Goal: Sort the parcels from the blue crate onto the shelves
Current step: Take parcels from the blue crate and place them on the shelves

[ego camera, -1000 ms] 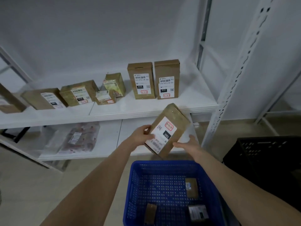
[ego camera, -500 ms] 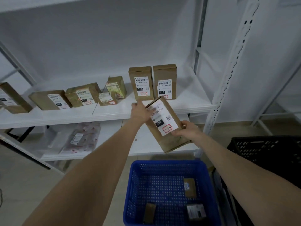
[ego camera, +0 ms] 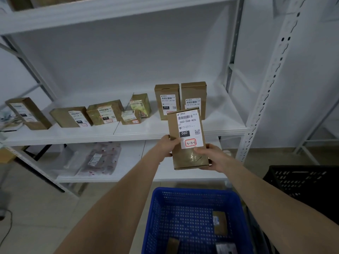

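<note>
I hold a brown cardboard parcel (ego camera: 188, 154) upright in front of the shelves, its white label reading 060 and 3-3-6 facing me. My left hand (ego camera: 167, 145) grips its left edge and my right hand (ego camera: 211, 156) grips its lower right corner, thumb on the label. Below it stands the blue crate (ego camera: 183, 195) with three small parcels inside, one of them (ego camera: 220, 224) by the right wall. On the middle shelf (ego camera: 128, 133) stand several brown parcels, two upright ones (ego camera: 166, 97) just behind the held parcel.
A lower shelf (ego camera: 132, 162) carries a pink bagged parcel (ego camera: 100, 158). A white perforated upright (ego camera: 264, 88) bounds the shelves on the right. A black crate (ego camera: 302, 182) sits to the right of the blue one. An upper shelf (ego camera: 110, 13) runs overhead.
The parcel has been turned from tilted to upright and raised, label now facing me. My view has tilted upward, showing the upper shelf.
</note>
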The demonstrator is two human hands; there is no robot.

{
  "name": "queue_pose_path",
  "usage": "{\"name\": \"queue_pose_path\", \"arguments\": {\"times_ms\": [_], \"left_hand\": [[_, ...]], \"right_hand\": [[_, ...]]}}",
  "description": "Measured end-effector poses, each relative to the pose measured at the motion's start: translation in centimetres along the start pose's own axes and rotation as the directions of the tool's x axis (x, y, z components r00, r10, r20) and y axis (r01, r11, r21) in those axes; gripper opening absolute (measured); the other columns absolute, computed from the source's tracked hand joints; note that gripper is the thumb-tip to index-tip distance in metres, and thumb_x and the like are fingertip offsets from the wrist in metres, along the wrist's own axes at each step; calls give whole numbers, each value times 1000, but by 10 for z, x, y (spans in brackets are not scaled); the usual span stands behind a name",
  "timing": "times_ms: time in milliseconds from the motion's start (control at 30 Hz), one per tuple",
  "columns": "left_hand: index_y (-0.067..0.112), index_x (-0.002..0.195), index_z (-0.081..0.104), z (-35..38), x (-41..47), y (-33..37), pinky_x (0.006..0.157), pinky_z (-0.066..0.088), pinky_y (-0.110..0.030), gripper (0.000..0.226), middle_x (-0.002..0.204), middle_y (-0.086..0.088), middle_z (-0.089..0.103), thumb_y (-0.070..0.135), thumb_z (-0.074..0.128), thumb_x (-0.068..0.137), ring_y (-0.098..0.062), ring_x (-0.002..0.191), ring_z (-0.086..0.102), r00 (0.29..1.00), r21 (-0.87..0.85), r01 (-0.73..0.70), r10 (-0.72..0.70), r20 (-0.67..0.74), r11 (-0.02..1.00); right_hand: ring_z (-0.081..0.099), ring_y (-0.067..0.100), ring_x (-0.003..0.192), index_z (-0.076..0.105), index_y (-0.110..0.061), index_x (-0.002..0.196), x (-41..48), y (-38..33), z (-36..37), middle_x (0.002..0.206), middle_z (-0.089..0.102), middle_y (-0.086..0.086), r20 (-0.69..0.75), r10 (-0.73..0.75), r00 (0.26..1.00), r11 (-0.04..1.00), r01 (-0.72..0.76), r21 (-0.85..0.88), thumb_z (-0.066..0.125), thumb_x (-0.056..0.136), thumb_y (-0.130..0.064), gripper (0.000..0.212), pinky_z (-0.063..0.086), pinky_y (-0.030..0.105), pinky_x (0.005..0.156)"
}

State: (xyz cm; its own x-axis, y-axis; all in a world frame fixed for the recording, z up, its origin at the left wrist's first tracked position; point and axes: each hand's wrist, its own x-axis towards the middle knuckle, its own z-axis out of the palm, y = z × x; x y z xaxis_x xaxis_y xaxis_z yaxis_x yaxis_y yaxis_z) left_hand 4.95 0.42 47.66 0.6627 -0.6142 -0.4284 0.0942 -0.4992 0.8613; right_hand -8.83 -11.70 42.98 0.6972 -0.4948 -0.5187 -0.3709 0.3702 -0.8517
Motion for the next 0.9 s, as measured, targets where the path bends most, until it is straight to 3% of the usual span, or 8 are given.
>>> {"name": "queue_pose_path", "arguments": {"times_ms": [100,233,333,433,567,767,900], "left_hand": [[7,136,41,-7,-3,-5,99,46,-46,49,135,-10,53,21,59,93,-29,121,53,1000,25,22,-22,-10,999],[9,138,38,-20,-4,-7,98,48,-45,52,136,-11,51,15,61,91,-30,122,51,999,48,-6,8,-42,999],[10,137,38,-31,-3,-9,91,50,-40,52,132,-11,52,12,62,90,-29,120,52,995,85,-61,67,-72,995],[12,136,39,-46,2,-14,92,51,-41,52,129,-11,54,11,62,90,-28,116,53,991,118,-94,104,-87,989],[13,136,39,-79,17,-25,99,47,-49,51,130,-8,54,12,62,90,-28,118,52,988,175,-113,130,-85,978],[12,133,41,-152,59,-35,97,48,-45,50,129,-6,55,9,62,88,-26,118,53,978,264,-189,205,-34,946],[11,131,43,-189,90,-30,98,48,-39,48,129,-6,57,5,62,87,-25,114,57,960,286,-267,281,-8,920]], "right_hand": [[65,25,94,53,-18,120,1,2,6,105,67,4,34,38,999,999,-38,-8,78,78,-22,50,55,41,73],[60,21,101,52,-19,125,3,1,15,109,66,-1,33,50,998,992,-46,-119,77,80,-23,51,48,44,89],[50,26,120,48,-20,133,9,-3,29,127,58,2,-21,33,999,972,-37,-232,76,81,-20,59,41,46,99],[47,32,126,44,-17,136,20,-6,51,135,54,7,-91,-2,996,977,-17,-211,73,82,-8,62,39,51,103],[47,34,126,42,-15,137,38,-8,90,138,52,8,-121,-13,993,979,-13,-205,72,82,-3,64,38,52,104],[47,33,127,44,-17,133,76,-15,161,137,53,8,-190,-21,982,986,-11,-168,73,81,-3,60,39,52,104],[53,30,120,49,-20,118,99,-32,203,131,58,7,-312,-100,945,981,41,-190,73,81,-7,46,47,42,92]]}}
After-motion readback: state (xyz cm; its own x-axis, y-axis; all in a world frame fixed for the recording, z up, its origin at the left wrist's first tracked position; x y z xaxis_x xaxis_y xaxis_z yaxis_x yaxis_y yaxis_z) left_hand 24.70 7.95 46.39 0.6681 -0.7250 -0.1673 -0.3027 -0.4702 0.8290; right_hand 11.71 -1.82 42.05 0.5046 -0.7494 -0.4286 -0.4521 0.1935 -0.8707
